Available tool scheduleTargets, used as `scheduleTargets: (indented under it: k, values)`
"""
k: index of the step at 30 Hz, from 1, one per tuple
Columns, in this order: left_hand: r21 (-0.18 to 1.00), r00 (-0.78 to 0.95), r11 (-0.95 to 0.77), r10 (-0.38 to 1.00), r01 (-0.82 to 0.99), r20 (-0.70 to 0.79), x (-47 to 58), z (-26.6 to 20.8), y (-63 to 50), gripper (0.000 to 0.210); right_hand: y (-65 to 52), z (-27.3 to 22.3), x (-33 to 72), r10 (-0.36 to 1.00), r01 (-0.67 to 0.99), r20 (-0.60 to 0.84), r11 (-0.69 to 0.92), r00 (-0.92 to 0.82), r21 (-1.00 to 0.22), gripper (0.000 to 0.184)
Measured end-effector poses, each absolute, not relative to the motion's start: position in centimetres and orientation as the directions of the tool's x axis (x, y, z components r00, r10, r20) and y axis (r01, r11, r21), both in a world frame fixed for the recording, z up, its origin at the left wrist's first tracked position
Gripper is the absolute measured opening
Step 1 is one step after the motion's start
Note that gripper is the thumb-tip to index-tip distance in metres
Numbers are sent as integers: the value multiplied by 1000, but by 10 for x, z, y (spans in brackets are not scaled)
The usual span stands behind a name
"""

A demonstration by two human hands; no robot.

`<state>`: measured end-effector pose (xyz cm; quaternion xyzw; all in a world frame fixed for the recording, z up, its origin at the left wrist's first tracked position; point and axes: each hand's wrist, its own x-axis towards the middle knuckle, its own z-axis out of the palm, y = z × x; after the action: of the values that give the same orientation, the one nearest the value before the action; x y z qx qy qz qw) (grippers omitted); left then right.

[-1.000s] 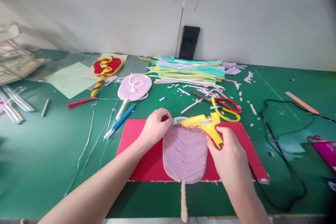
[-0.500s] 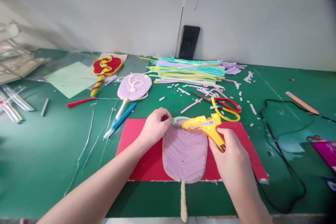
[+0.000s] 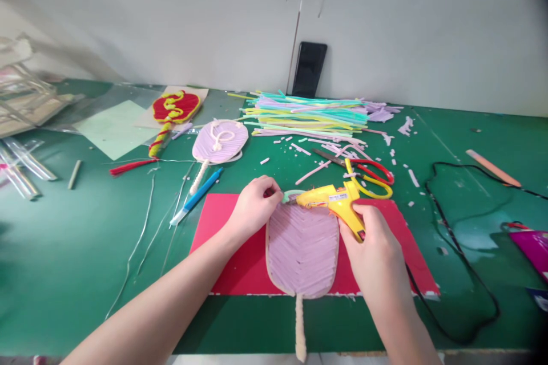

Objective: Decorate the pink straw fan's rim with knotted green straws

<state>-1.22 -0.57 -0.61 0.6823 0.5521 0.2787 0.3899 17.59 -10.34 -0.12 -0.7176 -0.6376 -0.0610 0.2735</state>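
My right hand (image 3: 377, 239) is wrapped round the grip of a yellow hot glue gun (image 3: 329, 197), whose nozzle points left. The nozzle tip is at a pale green pipe cleaner (image 3: 292, 195) at the top edge of a purple fan (image 3: 302, 251). My left hand (image 3: 257, 202) pinches the green strip's left end by the fan's top left edge. The fan has a cream rim and a wrapped cream handle (image 3: 301, 331) that hangs past the front of a red board (image 3: 240, 262) under it.
Scissors (image 3: 368, 178) lie behind the glue gun, near a pile of coloured pipe cleaners (image 3: 308, 114) and purple scraps. A blue cutter pen (image 3: 197, 197), a second purple fan (image 3: 220, 141) and a red fan (image 3: 175, 107) lie left. A black cord (image 3: 449, 228) loops at right.
The glue gun's rear and my right hand have shifted very slightly, with the nozzle closer to the green strip's left end. My left hand stays in place.
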Motion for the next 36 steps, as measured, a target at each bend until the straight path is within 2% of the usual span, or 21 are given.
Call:
scheduleTargets:
  k: [15,20,24,27,31,36]
  values:
    - [820,240,-109,970,561,-35,-12,-4,-6,10,-111,6,175,881,962,458,9,121,-272,14]
    - [821,241,-110,970,560,-34,-12,-4,-6,10,-110,4,176,880,966,438,-76,182,-247,17]
    - [824,239,-105,970,557,-38,-12,-4,-6,10,-107,3,172,873,955,410,-178,264,-236,33]
    - [822,240,-103,970,560,-41,-12,-4,-6,10,-105,2,169,866,948,407,-199,289,-250,38]
    - [818,243,-108,969,565,-40,-12,-4,-6,10,-104,0,170,870,949,409,-175,274,-262,36]
    - [816,243,-114,970,567,-33,-12,-4,-7,10,-104,-1,173,880,949,423,-90,218,-303,24]
